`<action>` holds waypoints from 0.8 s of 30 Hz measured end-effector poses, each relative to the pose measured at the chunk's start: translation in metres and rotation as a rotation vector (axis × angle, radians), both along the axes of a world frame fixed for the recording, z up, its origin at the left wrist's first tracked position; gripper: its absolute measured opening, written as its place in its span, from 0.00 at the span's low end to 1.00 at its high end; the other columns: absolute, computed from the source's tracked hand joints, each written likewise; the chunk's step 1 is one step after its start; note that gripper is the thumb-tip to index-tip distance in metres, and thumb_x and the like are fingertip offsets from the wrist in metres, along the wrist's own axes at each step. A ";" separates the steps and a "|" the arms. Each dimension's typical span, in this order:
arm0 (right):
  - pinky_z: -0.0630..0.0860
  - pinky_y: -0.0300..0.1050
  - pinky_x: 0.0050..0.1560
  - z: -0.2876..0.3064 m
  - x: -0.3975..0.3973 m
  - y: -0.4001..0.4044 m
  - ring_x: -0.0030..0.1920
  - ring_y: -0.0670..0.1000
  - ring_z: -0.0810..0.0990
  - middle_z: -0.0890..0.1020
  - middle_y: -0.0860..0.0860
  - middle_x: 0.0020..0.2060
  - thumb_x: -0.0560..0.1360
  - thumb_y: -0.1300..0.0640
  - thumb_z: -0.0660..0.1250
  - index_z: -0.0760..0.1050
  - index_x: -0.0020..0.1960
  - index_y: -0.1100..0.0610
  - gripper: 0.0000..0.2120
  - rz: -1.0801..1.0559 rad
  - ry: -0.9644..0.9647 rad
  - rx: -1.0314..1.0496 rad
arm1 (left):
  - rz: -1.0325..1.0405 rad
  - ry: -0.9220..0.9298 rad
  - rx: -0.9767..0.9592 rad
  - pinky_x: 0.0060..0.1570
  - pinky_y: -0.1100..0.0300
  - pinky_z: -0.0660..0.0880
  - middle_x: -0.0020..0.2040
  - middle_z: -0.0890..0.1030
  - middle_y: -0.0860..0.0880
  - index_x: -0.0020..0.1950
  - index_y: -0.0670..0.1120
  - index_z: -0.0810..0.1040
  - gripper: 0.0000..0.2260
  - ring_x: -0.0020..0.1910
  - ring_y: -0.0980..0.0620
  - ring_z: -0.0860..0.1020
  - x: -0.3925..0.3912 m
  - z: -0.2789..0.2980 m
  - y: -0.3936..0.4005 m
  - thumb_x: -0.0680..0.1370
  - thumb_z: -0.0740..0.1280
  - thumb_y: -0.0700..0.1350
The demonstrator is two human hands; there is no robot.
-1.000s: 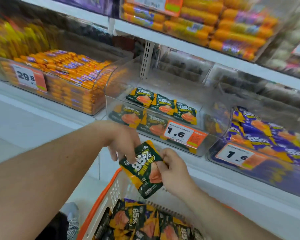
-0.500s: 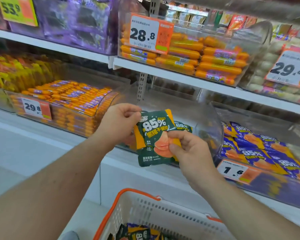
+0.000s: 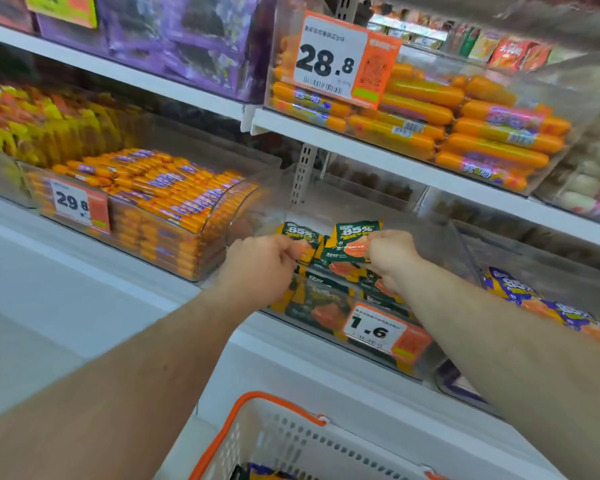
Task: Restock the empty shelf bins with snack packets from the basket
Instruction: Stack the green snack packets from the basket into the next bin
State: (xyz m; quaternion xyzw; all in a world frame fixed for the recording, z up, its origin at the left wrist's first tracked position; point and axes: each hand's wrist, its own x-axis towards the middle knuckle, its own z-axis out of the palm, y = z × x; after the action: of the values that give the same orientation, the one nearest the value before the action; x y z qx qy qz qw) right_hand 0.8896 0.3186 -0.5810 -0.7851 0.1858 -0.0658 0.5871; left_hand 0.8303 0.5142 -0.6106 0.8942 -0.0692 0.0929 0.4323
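Observation:
Both my hands reach into a clear shelf bin with a 1.6 price tag. My right hand pinches a dark green snack packet marked 85% and holds it upright over the bin. My left hand pinches a second green packet beside it. Several more green packets lie lower in the bin. The white basket with orange handles sits below at the bottom edge, with a few packets just showing inside.
Left of the bin stands a clear bin of orange sausage sticks tagged 29.8. On the right lies a bin of purple packets. The upper shelf carries orange sausages tagged 28.8, overhanging the bin.
Both hands have gone from just above the basket up and forward into the 1.6 bin. The one packet held between them has become a packet in each hand.

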 end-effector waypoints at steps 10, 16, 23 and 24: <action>0.74 0.43 0.35 -0.029 0.038 -0.010 0.33 0.49 0.71 0.75 0.55 0.39 0.75 0.74 0.60 0.76 0.57 0.65 0.14 0.093 0.212 -0.249 | 0.059 -0.274 0.136 0.52 0.50 0.73 0.33 0.83 0.50 0.40 0.50 0.84 0.17 0.36 0.45 0.80 0.007 -0.014 -0.004 0.72 0.54 0.44; 0.79 0.51 0.55 -0.036 0.036 -0.011 0.52 0.56 0.80 0.80 0.58 0.55 0.74 0.68 0.66 0.74 0.64 0.64 0.18 0.279 0.235 -0.720 | 0.093 -0.313 0.185 0.51 0.54 0.64 0.34 0.83 0.51 0.40 0.51 0.83 0.18 0.39 0.46 0.79 0.011 -0.021 -0.007 0.71 0.52 0.46; 0.76 0.50 0.60 -0.040 0.037 -0.016 0.56 0.56 0.78 0.79 0.57 0.59 0.71 0.61 0.74 0.73 0.68 0.59 0.26 0.306 0.214 -0.783 | 0.077 -0.344 0.189 0.51 0.52 0.67 0.31 0.82 0.52 0.39 0.52 0.82 0.17 0.37 0.48 0.80 0.013 -0.023 -0.008 0.71 0.53 0.45; 0.76 0.48 0.60 -0.041 0.037 -0.017 0.57 0.56 0.78 0.78 0.56 0.61 0.71 0.61 0.74 0.72 0.69 0.58 0.28 0.315 0.213 -0.783 | 0.077 -0.346 0.194 0.51 0.53 0.66 0.31 0.82 0.53 0.39 0.52 0.82 0.17 0.37 0.48 0.79 0.012 -0.024 -0.008 0.71 0.52 0.45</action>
State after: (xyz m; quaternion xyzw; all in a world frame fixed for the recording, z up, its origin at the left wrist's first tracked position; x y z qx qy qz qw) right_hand 0.9267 0.3017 -0.6218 -0.9697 0.0843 0.0406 0.2256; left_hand 0.8428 0.5067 -0.6341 0.9044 -0.1170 0.2543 0.3220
